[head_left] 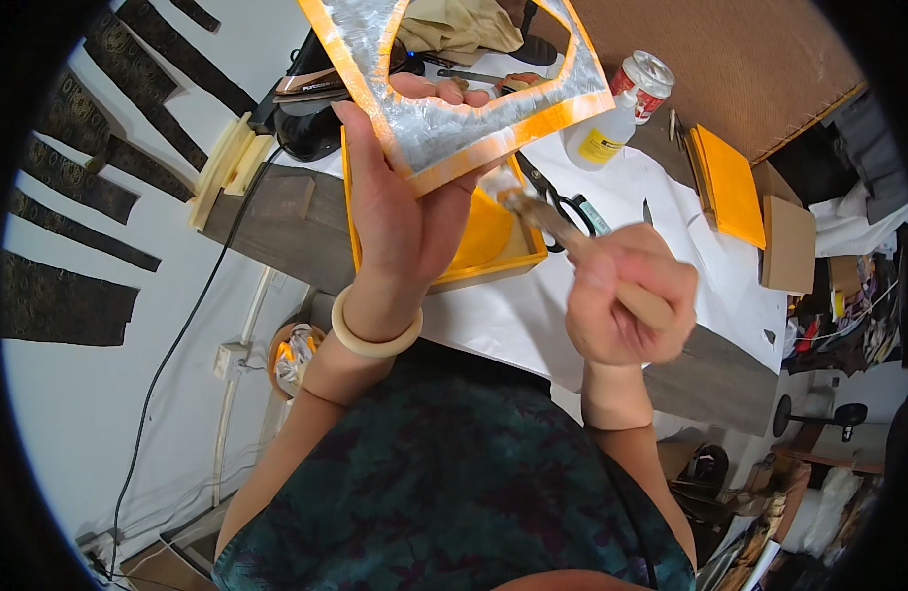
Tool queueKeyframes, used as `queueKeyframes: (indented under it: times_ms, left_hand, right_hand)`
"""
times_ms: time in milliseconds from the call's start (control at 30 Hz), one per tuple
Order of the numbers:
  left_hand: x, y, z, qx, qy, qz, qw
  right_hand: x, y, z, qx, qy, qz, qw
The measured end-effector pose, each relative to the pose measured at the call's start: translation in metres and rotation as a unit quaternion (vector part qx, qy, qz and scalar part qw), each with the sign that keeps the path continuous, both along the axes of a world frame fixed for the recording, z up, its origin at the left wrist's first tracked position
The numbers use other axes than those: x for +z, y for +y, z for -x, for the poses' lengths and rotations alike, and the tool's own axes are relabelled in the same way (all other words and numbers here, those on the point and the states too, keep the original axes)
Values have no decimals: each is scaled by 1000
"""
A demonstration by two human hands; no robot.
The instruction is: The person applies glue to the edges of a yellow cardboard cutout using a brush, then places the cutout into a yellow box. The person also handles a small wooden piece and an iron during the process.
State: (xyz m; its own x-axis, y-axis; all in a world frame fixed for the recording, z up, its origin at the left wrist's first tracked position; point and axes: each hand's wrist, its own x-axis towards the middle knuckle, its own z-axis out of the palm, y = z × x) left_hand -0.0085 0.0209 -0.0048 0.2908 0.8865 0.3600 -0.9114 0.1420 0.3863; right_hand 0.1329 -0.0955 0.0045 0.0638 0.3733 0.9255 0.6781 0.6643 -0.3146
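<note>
My left hand (404, 212) is closed on an orange-edged panel (444, 133) with a smeared grey face and a large rounded cut-out. Its fingertips show through the opening. In my right fist (633, 300) is a wooden-handled brush (552, 225), its bristle end pointing up and left, close below the panel's lower edge. I cannot tell whether the bristles touch the panel. Beneath the panel stands a shallow orange-sided box (493, 271) with an orange piece in it, partly hidden by my left hand. Black-handled scissors (574, 215) lie right of the box.
A clear bottle (602, 143) with a yellow label and a red-and-silver can (646, 84) stand behind the panel, on the right. Orange and brown boards (735, 187) lie on the table's right side. Dark patterned strips (69, 300) hang on the left wall. A black cable (193, 295) runs down there.
</note>
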Motion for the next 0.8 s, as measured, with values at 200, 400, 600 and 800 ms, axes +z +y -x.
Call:
queueKeyframes:
  times_ms: [200,400,600,800]
  left_hand:
    - [0,-3,-2,-1,-2,-3,1000]
    - [5,-6,-3,12,-5,6,1000]
    - [0,-4,-4,-1,-12,2,1000]
    - [-7,-1,4,-85,-61,-36,994]
  right_hand:
    - [5,-2,8,-4,-27,18,999]
    - [6,-3,10,12,-35,9,999]
    - [3,4,10,15,-45,0,999]
    - [-10,13,-15,-21,41,-95,994]
